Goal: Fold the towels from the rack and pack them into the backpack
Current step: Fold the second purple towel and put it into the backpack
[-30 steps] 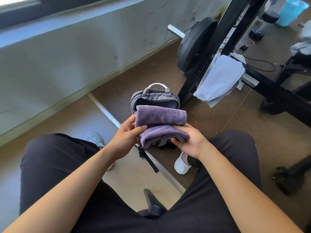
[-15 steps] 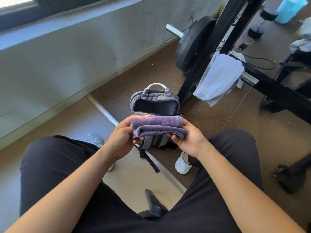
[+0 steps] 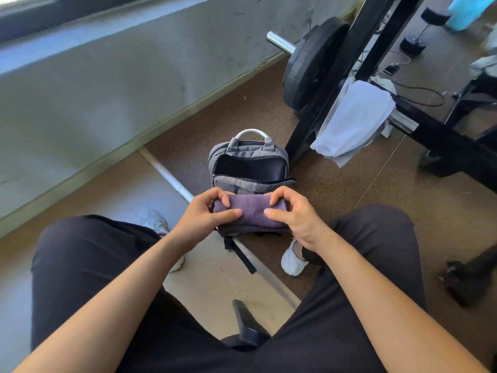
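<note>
left hand (image 3: 204, 215) | right hand (image 3: 293, 214) | both pinch folded purple towel (image 3: 251, 211), seemingly above open backpack (image 3: 248, 162)

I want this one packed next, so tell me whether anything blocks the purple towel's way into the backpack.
Nothing visible does. The left hand and right hand grip the folded purple towel just in front of the backpack, whose main compartment is unzipped wide, with nothing across its mouth.

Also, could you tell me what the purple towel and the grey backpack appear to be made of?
The purple towel looks like microfibre or terry: matte, with a fine ribbed nap. The grey backpack seems to be woven synthetic fabric: matte, with a heathered weave.
</note>
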